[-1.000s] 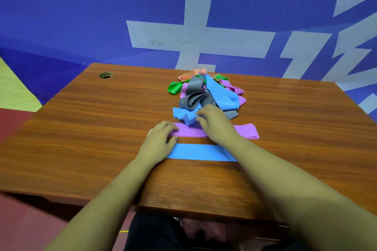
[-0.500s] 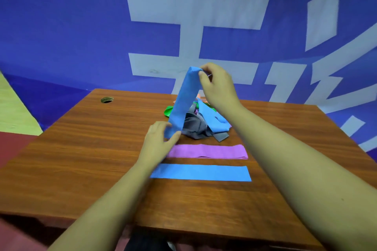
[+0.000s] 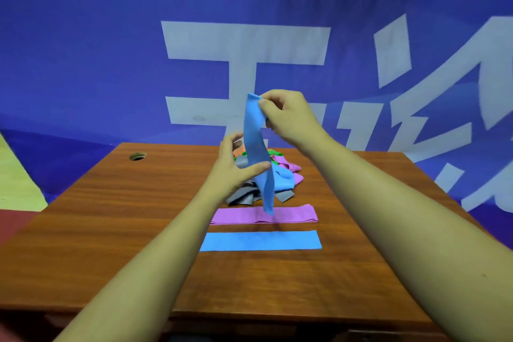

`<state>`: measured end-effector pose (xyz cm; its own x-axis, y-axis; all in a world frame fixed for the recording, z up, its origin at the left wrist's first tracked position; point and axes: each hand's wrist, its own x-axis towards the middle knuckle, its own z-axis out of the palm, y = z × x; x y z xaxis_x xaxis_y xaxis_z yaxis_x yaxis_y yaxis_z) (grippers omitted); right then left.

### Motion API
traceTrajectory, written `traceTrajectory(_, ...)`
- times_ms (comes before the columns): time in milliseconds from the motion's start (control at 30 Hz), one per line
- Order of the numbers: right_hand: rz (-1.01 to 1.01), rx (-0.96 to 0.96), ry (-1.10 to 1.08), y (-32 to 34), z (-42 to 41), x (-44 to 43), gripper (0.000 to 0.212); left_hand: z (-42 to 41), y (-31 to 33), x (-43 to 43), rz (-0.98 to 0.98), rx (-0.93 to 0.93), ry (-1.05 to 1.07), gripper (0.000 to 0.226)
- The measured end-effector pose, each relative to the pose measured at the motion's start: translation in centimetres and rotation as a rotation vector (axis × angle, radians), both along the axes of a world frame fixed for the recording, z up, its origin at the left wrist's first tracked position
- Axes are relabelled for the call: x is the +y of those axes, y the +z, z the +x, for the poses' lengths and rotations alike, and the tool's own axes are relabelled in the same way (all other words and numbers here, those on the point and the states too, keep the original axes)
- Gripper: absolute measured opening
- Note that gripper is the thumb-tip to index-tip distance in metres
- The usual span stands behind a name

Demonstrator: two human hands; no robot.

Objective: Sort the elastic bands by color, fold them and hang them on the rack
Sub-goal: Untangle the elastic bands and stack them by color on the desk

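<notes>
Above the pile of mixed bands (image 3: 241, 198): blue elastic band (image 3: 254, 141) hangs lengthwise, its lower end over the purple band (image 3: 294, 214).
Right hand (image 3: 288, 116): pinches the band's top end.
Left hand (image 3: 236, 172): thumb and fingers close round its middle.
Method: slide the left hand down to flatten twists, then lay the band on the flat blue band (image 3: 261, 240) on the table (image 3: 111, 230).

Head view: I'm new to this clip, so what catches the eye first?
A hanging blue band, pinched at its top by the right hand and midway by the left hand, dangles above the table. Below it lie a purple band and a flat blue band, parallel, before a tangled pile.
</notes>
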<state>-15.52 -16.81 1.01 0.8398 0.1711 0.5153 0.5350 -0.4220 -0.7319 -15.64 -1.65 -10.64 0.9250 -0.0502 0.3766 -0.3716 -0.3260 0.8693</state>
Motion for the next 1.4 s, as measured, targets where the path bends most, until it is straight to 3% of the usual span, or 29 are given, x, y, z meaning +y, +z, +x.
traceTrajectory(67,-0.029,0.059,0.030,0.1,-0.6,-0.5,0.022,-0.8,0.5,-0.7,-0.187,0.037,-0.090,0.086)
traceTrajectory(133,-0.002,0.112,0.058,0.3,-1.1,-0.9,0.021,-1.8,1.6,-1.5,-0.331,0.060,-0.136,0.069)
traceTrajectory(267,0.112,0.261,0.132,0.7,-1.8,-1.3,0.017,-3.0,3.5,-2.6,-0.438,0.047,-0.218,0.038)
traceTrajectory(400,0.125,0.305,0.126,1.0,-2.0,-2.0,0.020,-3.4,4.3,-2.8,-0.603,0.170,-0.234,0.034)
traceTrajectory(500,0.066,0.319,0.096,0.9,-2.2,-2.4,0.017,-3.4,3.9,-2.1,-0.423,0.115,-0.174,0.024)
traceTrajectory(700,-0.142,0.240,0.073,-0.1,-2.5,-2.3,0.023,-3.9,3.1,-1.3,-0.249,0.107,-0.178,0.019)
traceTrajectory(933,0.132,0.216,-0.032,0.3,-2.1,-2.5,0.019,-5.6,-0.6,0.3,-0.048,0.340,-0.361,0.009)
traceTrajectory(1133,0.247,0.199,-0.190,-1.4,-0.7,-4.2,0.018,-6.5,-4.9,2.8,-0.100,0.531,-0.417,0.015)
traceTrajectory(1300,0.288,0.223,-0.354,-4.4,1.0,-6.1,0.024,-6.4,-6.7,4.7,-0.323,0.602,-0.262,0.054)
traceTrajectory(1400,0.325,0.258,-0.427,-6.8,1.3,-7.4,0.021,-6.0,-7.4,6.1,-0.358,0.603,-0.166,0.020)
